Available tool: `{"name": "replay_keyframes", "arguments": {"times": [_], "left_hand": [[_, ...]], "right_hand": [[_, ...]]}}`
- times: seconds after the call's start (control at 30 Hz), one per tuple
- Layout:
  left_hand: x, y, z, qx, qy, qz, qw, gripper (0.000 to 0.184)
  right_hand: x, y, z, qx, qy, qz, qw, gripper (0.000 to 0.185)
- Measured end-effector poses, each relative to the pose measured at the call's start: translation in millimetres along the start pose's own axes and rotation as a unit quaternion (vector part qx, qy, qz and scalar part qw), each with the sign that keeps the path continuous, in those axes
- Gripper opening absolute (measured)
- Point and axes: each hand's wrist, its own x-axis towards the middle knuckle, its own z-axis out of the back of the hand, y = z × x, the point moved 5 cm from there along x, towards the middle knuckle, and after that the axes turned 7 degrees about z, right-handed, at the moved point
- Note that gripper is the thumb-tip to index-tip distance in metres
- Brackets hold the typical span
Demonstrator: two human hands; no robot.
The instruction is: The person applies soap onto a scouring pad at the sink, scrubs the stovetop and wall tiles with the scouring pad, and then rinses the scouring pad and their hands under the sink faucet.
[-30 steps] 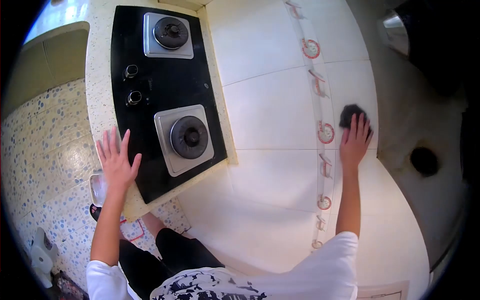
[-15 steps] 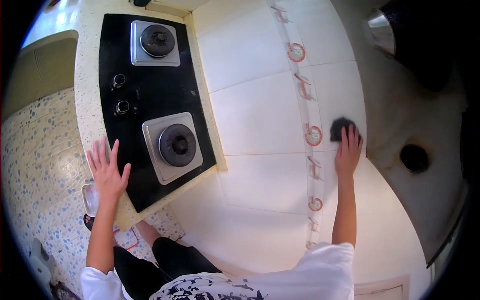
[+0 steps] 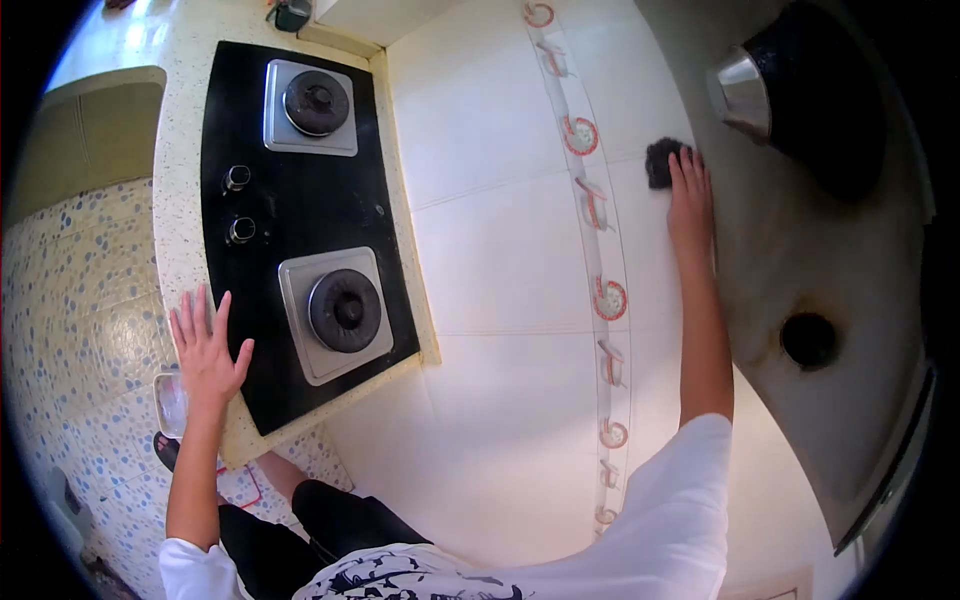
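Observation:
Against the white tiled wall (image 3: 490, 270), my right hand (image 3: 689, 205) presses a dark scrubbing pad (image 3: 661, 164), with its fingers close together over the pad's right side. The pad is right of the patterned tile strip (image 3: 592, 205). My left hand (image 3: 208, 350) lies with spread fingers on the counter edge, by the near left side of the black gas stove (image 3: 300, 210). Nothing shows in that hand. The near burner (image 3: 345, 310) is right of it.
The range hood (image 3: 770, 300) with a round dark hole borders the wall on the right; a duct (image 3: 745, 90) is above. A clear container (image 3: 171, 405) sits beside my left wrist. A grey stool (image 3: 68, 505) stands on the floor at lower left.
My right hand and the pad have moved up and away along the wall, toward the far burner's end. My left hand stays at the counter edge while the camera view has shifted slightly.

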Motion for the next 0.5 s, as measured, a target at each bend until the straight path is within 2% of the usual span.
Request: {"name": "replay_keyframes", "arguments": {"times": [0.13, 0.27, 0.33, 0.4, 0.43, 0.47, 0.5], "left_hand": [[1.4, 0.4, -0.2, -0.007, 0.013, 0.019, 1.0, 0.077], [3.9, -0.9, 3.3, -0.018, 0.007, 0.025, 0.999, 0.077], [-0.2, -2.4, 4.0, -0.025, 0.003, 0.025, 0.999, 0.077], [1.8, -2.3, 6.1, -0.03, 0.005, 0.023, 0.999, 0.077], [1.5, -1.4, 6.0, -0.027, 0.008, 0.021, 0.999, 0.076], [1.3, -0.8, 5.2, -0.023, 0.011, 0.02, 0.999, 0.075], [1.0, -0.8, 4.6, -0.021, 0.015, 0.017, 1.0, 0.074]], "right_hand": [[71.3, -11.1, -34.0, -0.01, -0.043, 0.009, 0.999, 0.051], [82.8, -1.8, -47.1, 0.021, -0.057, 0.005, 0.998, 0.048], [62.2, 29.3, -57.4, 0.017, -0.047, 0.036, 0.998, 0.047], [38.0, 83.2, -73.5, 0.094, -0.049, 0.081, 0.991, 0.038], [22.2, 121.9, -72.2, 0.142, -0.021, 0.084, 0.986, 0.036], [2.1, 157.1, -70.9, 0.196, -0.034, 0.112, 0.973, 0.037], [-23.1, 191.5, -65.3, 0.23, 0.016, 0.105, 0.967, 0.038]]}}
